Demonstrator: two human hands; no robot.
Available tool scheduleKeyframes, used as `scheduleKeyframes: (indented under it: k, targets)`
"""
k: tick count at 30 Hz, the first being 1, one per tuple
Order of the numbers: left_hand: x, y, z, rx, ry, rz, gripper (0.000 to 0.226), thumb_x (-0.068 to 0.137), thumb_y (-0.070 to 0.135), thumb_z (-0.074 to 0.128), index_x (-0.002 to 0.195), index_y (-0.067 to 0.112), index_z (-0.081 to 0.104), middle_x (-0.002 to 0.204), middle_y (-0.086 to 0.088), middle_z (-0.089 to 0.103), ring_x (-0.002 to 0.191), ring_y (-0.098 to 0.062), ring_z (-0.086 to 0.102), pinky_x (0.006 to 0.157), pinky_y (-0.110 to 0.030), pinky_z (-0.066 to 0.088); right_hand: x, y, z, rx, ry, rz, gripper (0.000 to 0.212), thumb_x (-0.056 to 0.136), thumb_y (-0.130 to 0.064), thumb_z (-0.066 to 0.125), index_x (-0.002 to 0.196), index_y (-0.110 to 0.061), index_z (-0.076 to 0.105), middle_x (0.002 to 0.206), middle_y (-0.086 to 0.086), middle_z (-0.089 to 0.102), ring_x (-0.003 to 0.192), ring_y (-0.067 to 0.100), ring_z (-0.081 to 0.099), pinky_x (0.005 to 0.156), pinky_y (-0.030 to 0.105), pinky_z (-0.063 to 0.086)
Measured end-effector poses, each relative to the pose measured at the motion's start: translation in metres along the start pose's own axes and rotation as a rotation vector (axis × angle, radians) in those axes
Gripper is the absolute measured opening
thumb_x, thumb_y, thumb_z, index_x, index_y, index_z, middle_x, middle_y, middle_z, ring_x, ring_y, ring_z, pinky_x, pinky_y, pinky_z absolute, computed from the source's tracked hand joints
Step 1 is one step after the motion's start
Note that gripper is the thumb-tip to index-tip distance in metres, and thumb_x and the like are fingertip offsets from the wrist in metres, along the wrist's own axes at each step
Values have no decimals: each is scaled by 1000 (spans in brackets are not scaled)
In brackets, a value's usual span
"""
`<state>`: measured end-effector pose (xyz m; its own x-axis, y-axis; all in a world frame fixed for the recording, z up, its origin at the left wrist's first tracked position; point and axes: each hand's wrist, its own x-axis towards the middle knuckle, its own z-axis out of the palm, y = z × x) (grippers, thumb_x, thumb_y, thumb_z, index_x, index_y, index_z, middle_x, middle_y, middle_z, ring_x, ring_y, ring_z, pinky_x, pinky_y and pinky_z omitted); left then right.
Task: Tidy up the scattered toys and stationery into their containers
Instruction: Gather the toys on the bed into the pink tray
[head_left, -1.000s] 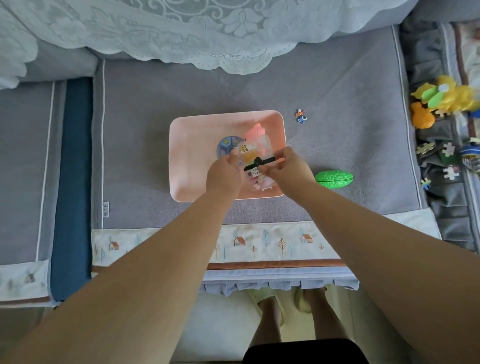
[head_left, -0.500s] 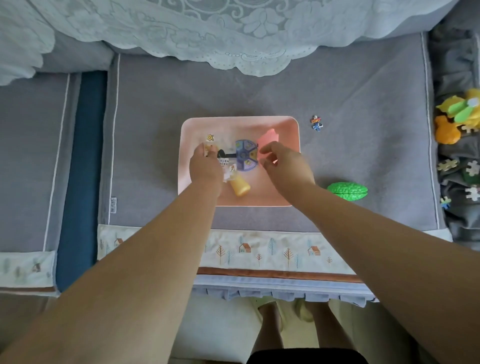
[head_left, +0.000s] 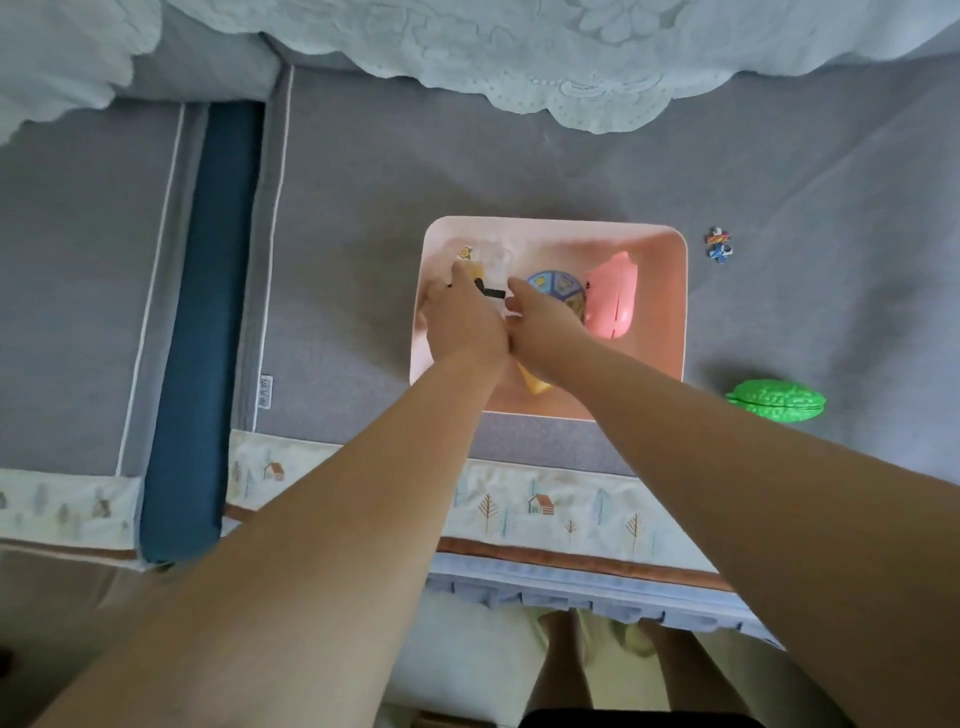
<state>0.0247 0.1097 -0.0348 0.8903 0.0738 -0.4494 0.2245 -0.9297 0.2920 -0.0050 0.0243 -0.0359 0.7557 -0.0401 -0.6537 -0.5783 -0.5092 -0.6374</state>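
Just above the centre of the frame, a pink plastic tray (head_left: 670, 312) is lying on a grey sofa cushion (head_left: 363, 234), and both bare hands are reaching into its left half. The left hand (head_left: 460, 322) is curling its fingers around a clear plastic pouch (head_left: 496, 262) with a black strip (head_left: 491, 292) across it, a small yellow sticker (head_left: 466, 253) showing at the pouch's upper left corner. The right hand (head_left: 540, 325) is pressing against the left one, its fingertips closing on the right end of the same pouch near the black strip; how firmly either hand is gripping cannot be told through the blur. To the right of the hands, inside the tray, a round blue disc toy (head_left: 553, 283) is lying beside a pink pig-shaped toy (head_left: 613, 296), the two touching or nearly so. An orange-yellow piece (head_left: 535, 385) is peeking out from under the right wrist at the tray's lower edge. Outside the tray, a green ridged plastic toy (head_left: 776, 400) is sitting on the cushion at the right, and a small red-and-blue figure (head_left: 719, 244) is lying just beyond the tray's upper right corner. A pale lace cover (head_left: 571, 62) is draping across the top of the frame, and a dark blue strip (head_left: 202, 332) is running down the left.
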Motion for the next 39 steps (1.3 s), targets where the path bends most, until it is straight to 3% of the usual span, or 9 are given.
scheduleKeyframes:
  k: [4,8,11,14,19,22,25,31,39]
  targets:
    - [-14,-4,2,129,32,90,53,94,7,43,145,16,33,144,-13,37,136,-31,29,99,-35,39,-4,11,-2,131,14,-34,62,89,6,44,146,-16,35,146,4,47,133,24,45,111,32,35]
    - [-22,4,4,81,74,200,52,91,8,48,141,20,42,139,-9,43,126,-30,35,89,-37,42,-21,18,-26,216,292,-129,45,84,2,40,115,-20,63,105,-5,67,99,13,62,72,3,39]
    - [-27,28,7,-10,122,304,42,91,10,51,132,18,53,124,-10,54,120,-30,43,89,-39,45,-31,24,-56,105,608,-202,32,75,-4,38,88,-16,64,89,-2,63,80,18,56,58,11,37]
    - [-36,64,16,-163,14,445,34,92,14,51,125,17,59,115,-7,64,112,-28,55,89,-39,47,-28,55,-94,15,814,-93,35,75,3,37,97,-9,62,108,10,56,98,28,54,75,29,42]
    - [-54,103,43,-160,-130,446,27,97,29,50,118,13,58,107,-7,64,104,-28,58,84,-38,45,-17,111,-129,-244,599,137,62,80,5,42,134,-26,47,141,5,35,121,31,43,84,30,38]
    - [-61,118,59,35,-60,462,37,95,43,51,112,10,56,100,-8,60,102,-28,56,74,-34,37,-6,127,-144,-496,443,126,73,84,2,45,146,-34,28,158,-3,14,132,31,33,93,38,40]
    - [-65,123,71,174,-30,479,46,92,46,54,121,11,50,116,-10,60,117,-28,52,87,-36,42,7,131,-151,-683,291,27,75,89,-5,49,151,-34,19,160,-2,13,135,32,28,106,43,35]
    - [-67,134,74,238,-15,443,22,89,10,55,110,9,56,112,-10,59,107,-25,55,85,-28,42,3,146,-151,-675,416,-34,33,88,-3,56,119,-14,57,125,9,44,111,32,46,85,41,45]
    - [-81,171,82,211,-51,483,24,89,12,51,113,9,55,110,-8,59,104,-26,56,77,-27,35,-27,190,-173,-437,315,122,15,85,-14,61,98,-13,68,116,12,47,99,37,58,85,39,51]
